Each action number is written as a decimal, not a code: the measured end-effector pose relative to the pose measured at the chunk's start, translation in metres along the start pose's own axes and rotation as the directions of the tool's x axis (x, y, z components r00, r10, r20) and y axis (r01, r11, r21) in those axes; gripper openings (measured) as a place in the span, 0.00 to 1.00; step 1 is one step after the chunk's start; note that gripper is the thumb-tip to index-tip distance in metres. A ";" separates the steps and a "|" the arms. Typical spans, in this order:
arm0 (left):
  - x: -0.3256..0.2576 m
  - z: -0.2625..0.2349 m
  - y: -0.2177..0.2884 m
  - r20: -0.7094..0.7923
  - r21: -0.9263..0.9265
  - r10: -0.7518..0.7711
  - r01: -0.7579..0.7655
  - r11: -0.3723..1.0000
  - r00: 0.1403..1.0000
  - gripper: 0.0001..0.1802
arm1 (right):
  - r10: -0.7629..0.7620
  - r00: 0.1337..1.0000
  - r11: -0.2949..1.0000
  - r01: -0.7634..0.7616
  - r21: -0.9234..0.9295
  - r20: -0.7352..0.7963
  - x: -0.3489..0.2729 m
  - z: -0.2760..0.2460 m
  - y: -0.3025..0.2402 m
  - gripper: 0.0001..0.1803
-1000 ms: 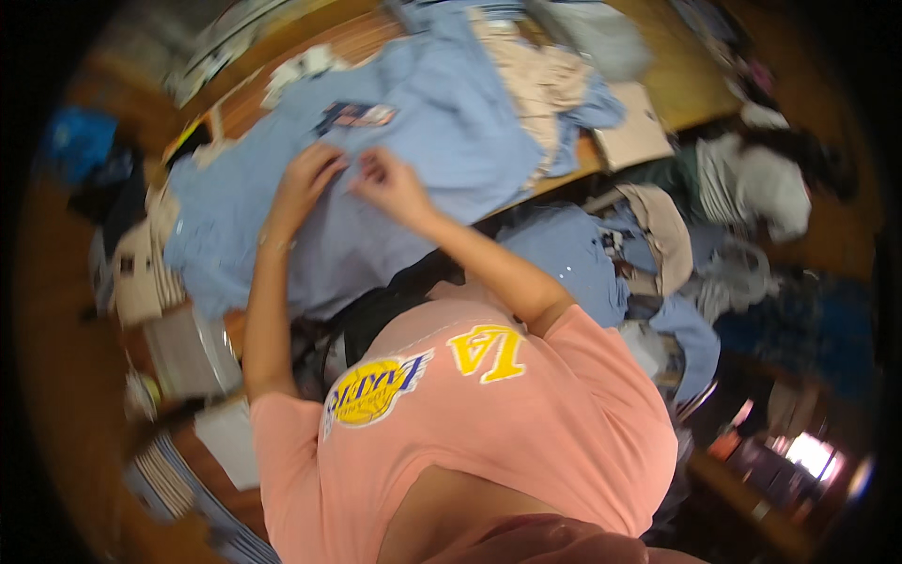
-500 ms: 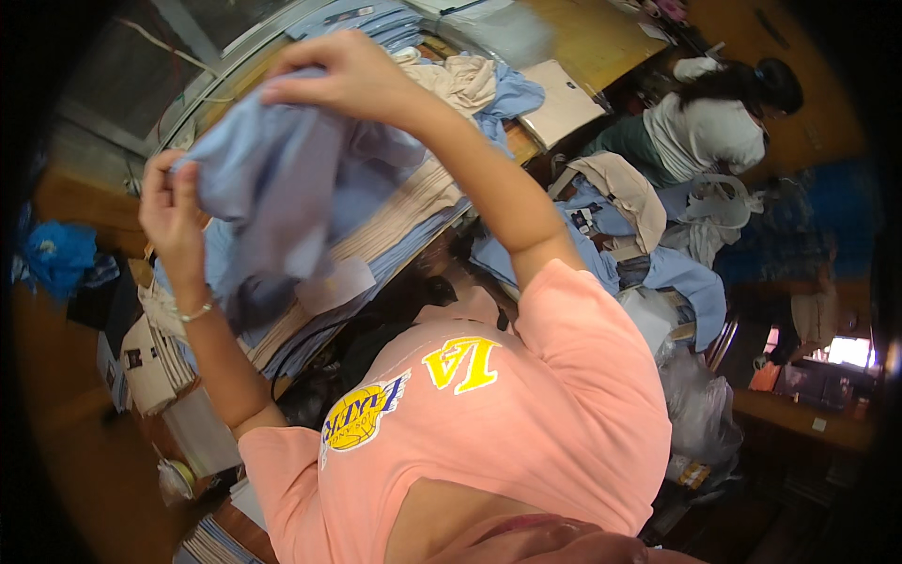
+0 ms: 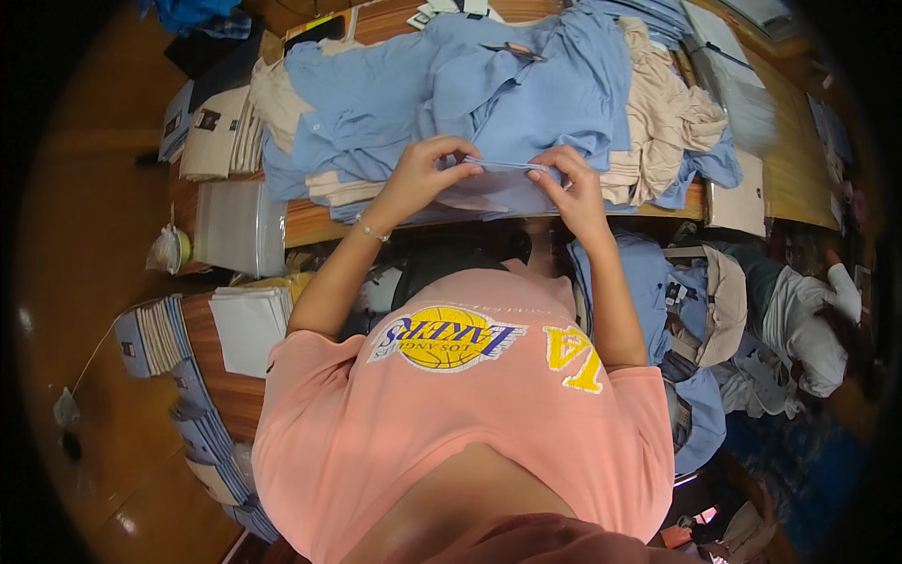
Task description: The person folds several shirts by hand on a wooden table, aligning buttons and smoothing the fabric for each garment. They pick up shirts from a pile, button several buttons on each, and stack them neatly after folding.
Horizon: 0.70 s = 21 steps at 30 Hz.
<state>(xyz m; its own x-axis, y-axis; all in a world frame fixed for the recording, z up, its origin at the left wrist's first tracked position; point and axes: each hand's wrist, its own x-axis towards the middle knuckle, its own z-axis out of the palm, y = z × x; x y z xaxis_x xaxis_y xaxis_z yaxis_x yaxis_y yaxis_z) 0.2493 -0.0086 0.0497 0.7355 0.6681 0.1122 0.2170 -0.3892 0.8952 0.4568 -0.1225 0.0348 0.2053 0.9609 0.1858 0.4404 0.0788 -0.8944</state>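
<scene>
Both hands are closed on a folded edge of a light blue garment (image 3: 498, 193) at the near side of the table. My left hand (image 3: 427, 179) pinches the left end of that edge between thumb and fingers. My right hand (image 3: 575, 188) pinches its right end, so the edge is level between them. Below the edge the cloth hangs in loose folds. Beyond the hands, spread light blue shirts (image 3: 376, 103) lie over beige cloth. A small pair of snips (image 3: 512, 51) rests on the blue cloth.
Crumpled beige garments (image 3: 658, 122) lie to the right. Folded beige shirts (image 3: 211, 136), clear plastic bags (image 3: 230, 226) and white sheets (image 3: 249, 324) are at the left. Blue and beige garments (image 3: 639, 282) are piled by my right arm. A co-worker (image 3: 794, 315) bends over beyond them.
The blue garment, held up high at the left, has come down to the table's near edge. My hands now pinch one edge. The view has turned to face the table squarely.
</scene>
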 end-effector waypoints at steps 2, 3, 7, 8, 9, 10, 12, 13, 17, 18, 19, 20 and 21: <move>-0.005 0.001 0.005 -0.037 0.050 -0.011 0.013 0.999 0.999 0.09 | -0.010 1.000 1.000 0.010 0.000 0.001 -0.003 0.001 -0.003 0.09; -0.009 0.004 0.003 -0.046 0.022 -0.049 0.050 0.998 0.998 0.08 | 0.002 1.000 1.000 -0.002 0.009 -0.003 -0.004 0.002 -0.006 0.09; -0.027 0.019 -0.006 -0.074 -0.131 -0.181 0.170 0.977 0.981 0.09 | 0.040 0.999 0.999 -0.040 0.000 0.034 -0.015 0.002 -0.006 0.09; -0.033 0.027 -0.011 -0.084 -0.192 -0.211 0.192 0.962 0.974 0.09 | 0.035 0.999 0.999 -0.034 -0.011 0.036 -0.018 0.003 -0.007 0.09; -0.038 0.032 -0.014 -0.093 -0.252 -0.242 0.213 0.944 0.966 0.10 | 0.029 0.999 0.999 -0.029 -0.022 0.038 -0.021 0.003 -0.008 0.09; -0.041 0.033 -0.018 -0.099 -0.204 -0.214 0.191 0.960 0.972 0.10 | -0.020 0.999 0.998 0.021 -0.054 0.035 -0.021 0.003 -0.005 0.09; -0.044 0.036 -0.019 -0.106 -0.107 -0.157 0.146 0.984 0.982 0.10 | -0.117 0.992 0.986 0.121 -0.115 0.035 -0.023 0.002 0.000 0.09; -0.044 0.034 -0.018 -0.096 -0.079 -0.143 0.135 0.988 0.985 0.10 | -0.102 0.994 0.986 0.106 -0.126 0.037 -0.025 0.002 -0.001 0.09; -0.034 0.016 -0.004 -0.039 0.052 -0.077 0.079 0.996 0.996 0.09 | -0.123 0.992 0.976 0.128 -0.179 0.035 -0.027 -0.001 -0.007 0.08; -0.032 0.013 -0.003 -0.020 0.088 -0.061 0.063 0.994 0.998 0.09 | -0.148 0.988 0.969 0.152 -0.194 0.035 -0.027 0.000 -0.006 0.08; -0.030 0.011 -0.002 -0.013 0.081 -0.043 0.044 0.996 0.999 0.09 | -0.190 0.981 0.957 0.192 -0.216 0.028 -0.027 -0.001 -0.006 0.08; -0.028 0.010 0.000 -0.002 0.078 -0.041 0.041 0.996 0.999 0.09 | -0.232 0.973 0.944 0.230 -0.237 0.022 -0.027 -0.001 -0.004 0.07; -0.027 0.009 0.002 0.009 0.074 -0.040 0.039 0.996 0.999 0.09 | -0.273 0.962 0.928 0.268 -0.259 0.015 -0.027 -0.001 -0.003 0.07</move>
<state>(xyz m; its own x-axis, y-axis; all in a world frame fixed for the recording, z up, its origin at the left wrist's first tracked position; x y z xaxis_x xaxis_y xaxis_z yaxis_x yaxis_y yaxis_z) 0.2353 -0.0331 0.0449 0.7323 0.6771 0.0722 0.2925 -0.4086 0.8646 0.4508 -0.1492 0.0332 0.0637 0.9069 0.4166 0.6900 0.2616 -0.6749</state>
